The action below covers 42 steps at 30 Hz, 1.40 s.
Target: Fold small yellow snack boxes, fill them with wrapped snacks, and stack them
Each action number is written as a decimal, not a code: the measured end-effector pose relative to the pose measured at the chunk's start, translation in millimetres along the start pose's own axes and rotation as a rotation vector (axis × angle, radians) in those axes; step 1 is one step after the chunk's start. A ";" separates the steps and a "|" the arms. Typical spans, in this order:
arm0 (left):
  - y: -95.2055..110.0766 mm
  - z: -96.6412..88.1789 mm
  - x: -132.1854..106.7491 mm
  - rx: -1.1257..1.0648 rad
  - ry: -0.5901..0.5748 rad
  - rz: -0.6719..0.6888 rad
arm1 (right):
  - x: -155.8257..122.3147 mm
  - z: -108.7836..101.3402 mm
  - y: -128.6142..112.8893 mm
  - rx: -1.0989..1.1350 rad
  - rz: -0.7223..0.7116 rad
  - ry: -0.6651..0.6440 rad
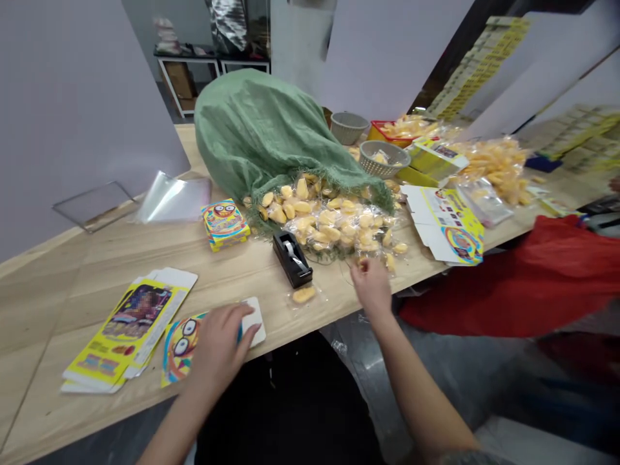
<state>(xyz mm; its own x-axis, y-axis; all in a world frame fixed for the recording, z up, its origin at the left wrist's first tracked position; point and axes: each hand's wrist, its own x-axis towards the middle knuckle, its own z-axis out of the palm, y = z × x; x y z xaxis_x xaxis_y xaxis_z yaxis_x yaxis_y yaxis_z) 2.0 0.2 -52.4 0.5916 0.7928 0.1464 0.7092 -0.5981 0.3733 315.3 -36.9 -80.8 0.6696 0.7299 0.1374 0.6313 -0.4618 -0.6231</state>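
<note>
My left hand [220, 342] lies flat, fingers stretched, on a flattened colourful carton [181, 345] at the near edge of the wooden table [58, 278]. My right hand [371, 284] reaches into the near rim of a pile of wrapped yellow snacks [334, 223] that spills from a green mesh sack [256, 132]. Its fingers curl downward at a wrapped piece; what they hold is hidden. One wrapped snack [304, 295] lies alone between my hands, just in front of a black tape dispenser [292, 258].
A stack of flat yellow cartons [128, 329] lies at the left. A folded colourful box [225, 223] stands by the sack. More flat cartons [448, 223], two grey baskets [385, 158], bagged snacks [498, 165] and a red cloth [523, 278] sit at the right.
</note>
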 end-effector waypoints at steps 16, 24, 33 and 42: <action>78.2 22.4 57.0 -0.764 -0.290 -0.169 | -15.5 -55.2 20.3 0.997 0.447 -0.871; 87.7 10.9 63.3 -1.443 -0.087 -0.623 | -47.6 -24.9 -52.4 0.872 0.186 -0.641; 53.2 1.6 32.3 -1.520 -0.049 -0.819 | -59.6 -19.1 -73.4 0.397 -0.517 -0.353; -29.0 -6.6 -33.4 -0.007 -0.139 -0.312 | -71.4 63.8 -82.0 0.029 -1.057 -0.472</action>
<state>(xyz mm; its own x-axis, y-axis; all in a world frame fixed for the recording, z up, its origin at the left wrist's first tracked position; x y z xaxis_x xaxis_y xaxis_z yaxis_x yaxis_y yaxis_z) -40.8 -8.1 -62.1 0.3940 0.9135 -0.1019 0.8615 -0.3284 0.3871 190.7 -19.0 -88.7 -0.4039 0.8632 0.3028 0.7755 0.4987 -0.3872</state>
